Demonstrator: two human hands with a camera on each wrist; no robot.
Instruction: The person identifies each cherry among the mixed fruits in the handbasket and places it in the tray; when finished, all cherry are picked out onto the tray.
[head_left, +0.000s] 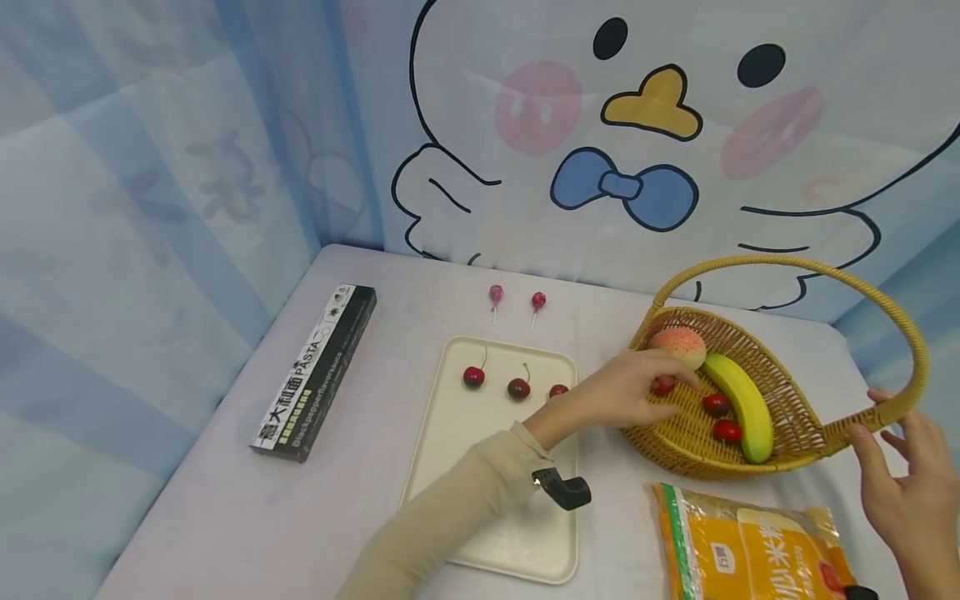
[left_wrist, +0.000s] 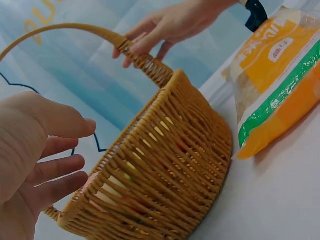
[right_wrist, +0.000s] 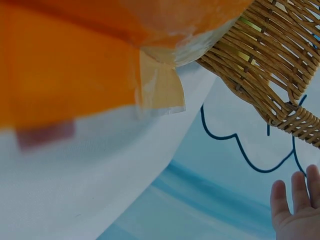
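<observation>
My left hand [head_left: 626,387] hovers over the near left side of a wicker basket [head_left: 798,408], fingers loosely bent and apart, holding nothing. In the left wrist view that hand [left_wrist: 45,150] is beside the basket wall. At the handle's right base, my right hand [head_left: 911,475] holds the basket with thumb and forefinger on either side. Only straight fingers of that hand [right_wrist: 300,205] show in the right wrist view. Inside the basket lie a peach [head_left: 681,343], a banana [head_left: 742,404] and red cherries [head_left: 726,431], one partly hidden by the left fingers.
Under the left forearm is a cream tray [head_left: 435,467] with cherries [head_left: 474,377] along its far end. Two lollipops [head_left: 538,302] lie beyond it. A black pasta box [head_left: 318,375] is at left. In front of the basket rests a yellow grain bag [head_left: 750,542].
</observation>
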